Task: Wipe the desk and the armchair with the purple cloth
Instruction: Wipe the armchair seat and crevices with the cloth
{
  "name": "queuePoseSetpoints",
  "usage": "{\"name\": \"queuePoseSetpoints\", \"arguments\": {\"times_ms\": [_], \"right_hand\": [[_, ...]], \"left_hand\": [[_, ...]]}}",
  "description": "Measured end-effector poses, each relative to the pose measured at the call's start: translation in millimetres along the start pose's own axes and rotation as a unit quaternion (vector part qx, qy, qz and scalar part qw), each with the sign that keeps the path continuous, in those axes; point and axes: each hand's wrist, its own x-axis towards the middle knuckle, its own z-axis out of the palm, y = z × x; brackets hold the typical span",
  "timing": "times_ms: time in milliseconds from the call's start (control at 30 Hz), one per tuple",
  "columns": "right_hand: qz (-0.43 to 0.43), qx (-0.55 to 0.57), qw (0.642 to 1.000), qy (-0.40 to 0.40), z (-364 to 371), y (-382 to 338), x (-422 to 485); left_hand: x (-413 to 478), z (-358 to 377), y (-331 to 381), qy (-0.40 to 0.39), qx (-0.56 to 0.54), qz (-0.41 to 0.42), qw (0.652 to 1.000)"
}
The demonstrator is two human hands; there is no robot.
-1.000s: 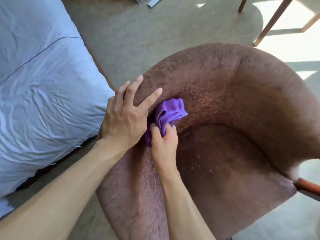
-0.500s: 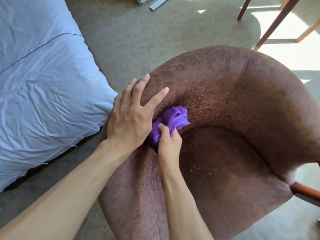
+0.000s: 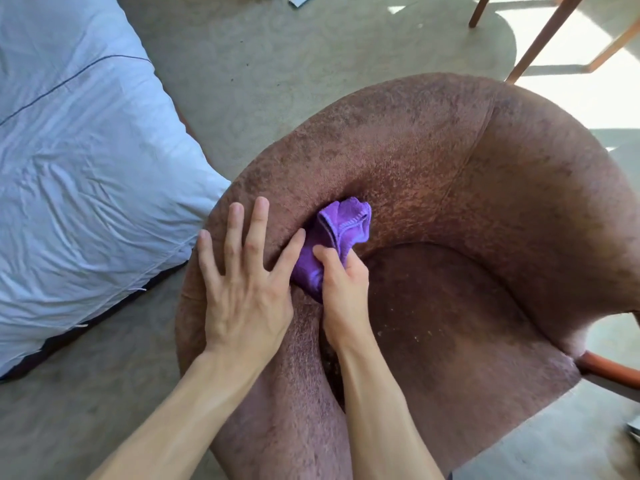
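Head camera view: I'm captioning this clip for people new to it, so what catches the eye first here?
The purple cloth, bunched in the right hand, pressed into the crease where the brown armchair seat meets its back. Beside it, the left hand lies flat, fingers spread, on the chair's arm. A white duvet fills the left side.

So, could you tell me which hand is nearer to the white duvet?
Left. The left hand lies flat on the armchair arm beside the white duvet; the right hand, holding the purple cloth, is farther inside the seat.
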Motion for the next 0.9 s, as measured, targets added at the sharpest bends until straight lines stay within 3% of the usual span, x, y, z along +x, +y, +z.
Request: {"name": "queuePoseSetpoints", "arguments": {"times_ms": [100, 200, 300, 367, 433, 533, 633, 800, 900], "right_hand": [[-0.017, -0.006, 0.999, 0.041, -7, -1, 3], [-0.021, -0.045, 0.998, -0.026, -6, 2, 1], [-0.001, -0.028, 1.0, 0.005, -9, 4, 4], [0.012, -0.033, 0.998, -0.051, -13, 5, 5], [0.031, -0.037, 0.995, -0.086, -19, 6, 5], [0.063, -0.045, 0.997, -0.022, -32, 16, 4], [0.115, -0.083, 0.986, -0.09, -28, 34, -11], [0.182, -0.041, 0.979, -0.08, -27, 58, -27], [0.177, 0.02, 0.982, 0.059, -28, 49, -15]], "left_hand": [[0, 2, 1, -0.006, 0.035, 0.006, 0.999], [0, 2, 1, -0.01, 0.04, 0.005, 0.999], [1, 4, 1, -0.006, 0.042, 0.007, 0.999], [1, 4, 1, -0.003, 0.04, 0.006, 0.999], [1, 5, 0, -0.001, 0.033, 0.004, 0.999], [2, 4, 1, -0.001, 0.03, -0.003, 1.0], [3, 3, 3, -0.006, 0.023, -0.004, 1.0], [2, 3, 4, 0.002, 0.027, -0.003, 1.0], [3, 5, 4, 0.006, 0.026, -0.003, 1.0]]}}
